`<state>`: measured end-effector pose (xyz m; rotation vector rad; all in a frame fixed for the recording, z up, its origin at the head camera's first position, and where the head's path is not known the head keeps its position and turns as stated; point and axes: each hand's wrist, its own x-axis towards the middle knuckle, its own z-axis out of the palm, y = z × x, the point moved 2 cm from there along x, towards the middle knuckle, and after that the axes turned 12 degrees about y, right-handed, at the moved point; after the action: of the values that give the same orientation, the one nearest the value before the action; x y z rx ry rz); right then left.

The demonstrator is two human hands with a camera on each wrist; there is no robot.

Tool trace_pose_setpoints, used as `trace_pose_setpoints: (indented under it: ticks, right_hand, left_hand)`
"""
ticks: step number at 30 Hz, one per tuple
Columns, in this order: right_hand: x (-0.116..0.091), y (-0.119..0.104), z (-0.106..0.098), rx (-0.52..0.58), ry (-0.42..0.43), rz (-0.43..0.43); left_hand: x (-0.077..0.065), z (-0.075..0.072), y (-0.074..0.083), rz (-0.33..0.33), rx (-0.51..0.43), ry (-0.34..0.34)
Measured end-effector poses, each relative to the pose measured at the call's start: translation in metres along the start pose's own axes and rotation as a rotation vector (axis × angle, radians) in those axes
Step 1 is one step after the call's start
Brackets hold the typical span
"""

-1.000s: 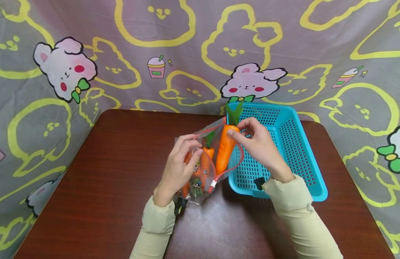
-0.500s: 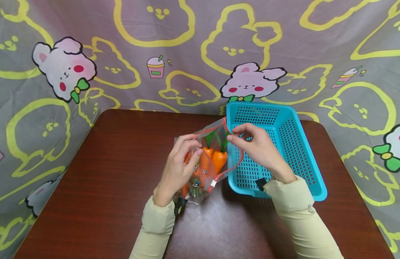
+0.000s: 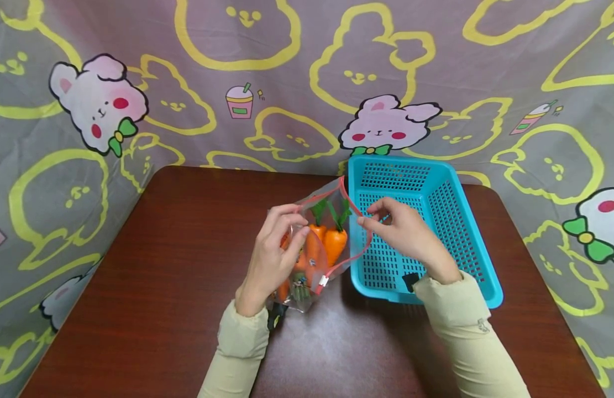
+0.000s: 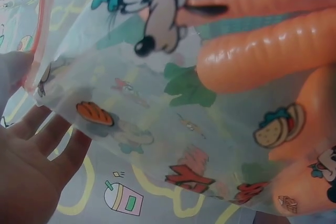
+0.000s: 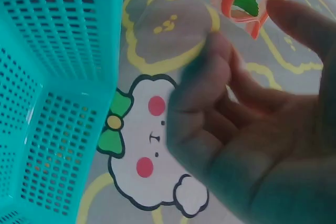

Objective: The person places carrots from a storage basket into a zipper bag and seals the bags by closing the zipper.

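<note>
A clear zip bag (image 3: 307,301) with a red zip edge and white slider stands with its mouth spread. Several orange toy carrots (image 3: 335,246) with green tops are inside; the left wrist view shows their bodies (image 4: 252,56) through the printed plastic. My left hand (image 3: 274,254) holds the bag's near left side, thumb and fingers pinching the rim. At the right of the mouth is my right hand (image 3: 403,232), with no carrot in it. Its thumb lies close to the red edge and its bent fingers stand apart from the thumb (image 5: 294,22); whether it touches the edge is unclear.
A blue-green plastic basket (image 3: 453,221) with perforated walls stands right of the bag, below my right hand. Both rest on a dark brown table (image 3: 152,287). A cartoon-print cloth (image 3: 282,83) hangs behind and at the sides.
The right hand lowered a carrot into the bag and let go of it. That hand then drew slightly back to the right. The left hand still holds the bag.
</note>
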<state>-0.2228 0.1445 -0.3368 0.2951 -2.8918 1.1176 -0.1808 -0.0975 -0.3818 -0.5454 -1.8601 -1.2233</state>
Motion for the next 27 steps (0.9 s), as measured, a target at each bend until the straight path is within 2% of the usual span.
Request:
trace_pose_setpoints:
  ticks: [6, 11, 17, 20, 23, 27]
  right_hand:
    - [-0.005, -0.009, 0.007, 0.012, -0.096, -0.055]
    - [-0.006, -0.023, 0.009, 0.074, -0.086, -0.128]
    - [-0.006, -0.044, 0.012, 0.251, -0.087, -0.236]
    - [-0.006, -0.053, 0.016, 0.332, -0.122, -0.249]
    - [-0.008, -0.060, 0.022, 0.356, -0.161, -0.250]
    - [-0.012, -0.066, 0.032, 0.378, -0.229, -0.249]
  left_hand:
    - [0.002, -0.007, 0.002, 0.017, 0.014, 0.049]
    - [0.006, -0.016, 0.008, 0.046, 0.053, 0.099]
    - [0.009, -0.027, 0.019, 0.095, 0.101, 0.147]
    - [0.010, -0.030, 0.023, 0.107, 0.131, 0.169]
    - [0.012, -0.032, 0.027, 0.109, 0.154, 0.180]
    - [0.011, -0.033, 0.029, 0.116, 0.170, 0.151]
